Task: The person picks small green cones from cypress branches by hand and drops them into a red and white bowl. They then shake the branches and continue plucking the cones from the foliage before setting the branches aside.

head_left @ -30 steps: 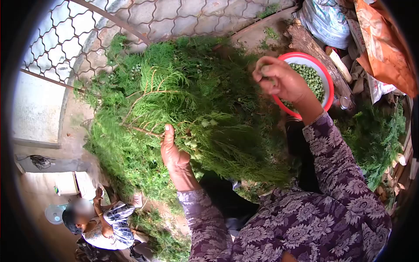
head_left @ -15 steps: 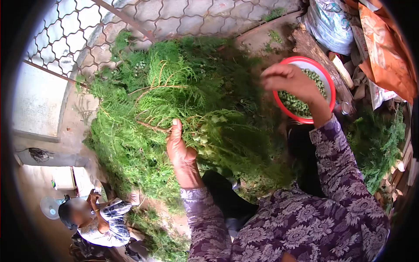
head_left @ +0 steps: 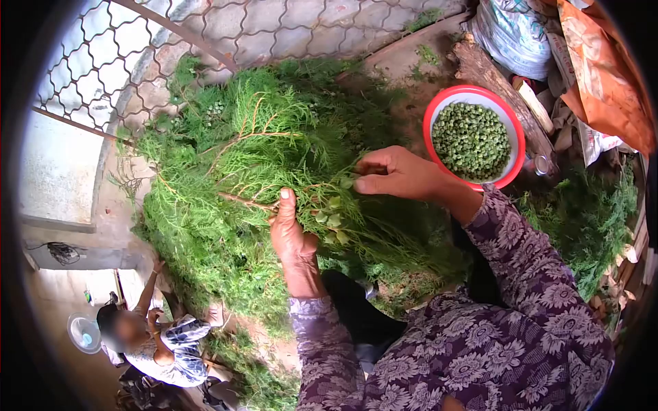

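Observation:
My left hand (head_left: 293,240) is closed round the woody stem of a leafy green conifer branch (head_left: 391,236), thumb on top. Pale green seed cones (head_left: 334,219) hang in a cluster on the branch just right of that thumb. My right hand (head_left: 394,175) is at the branch's upper side, thumb and fingers pinched at the foliage by a greenish cone; how much lies between the fingertips is partly hidden. Beyond it to the right stands a red-rimmed white basin (head_left: 430,130) with many small green cones (head_left: 473,140) in it.
Cut conifer branches (head_left: 205,233) are heaped ahead and to the left. A wire mesh gate (head_left: 274,31) runs along the far side. A log (head_left: 480,65), a white sack (head_left: 514,41) and an orange sack (head_left: 596,61) lie at right. Another person (head_left: 154,342) sits lower left.
My right hand has moved left from over the basin to the branch and pinched at it. My left hand keeps its hold. The other person has stretched an arm toward the heap.

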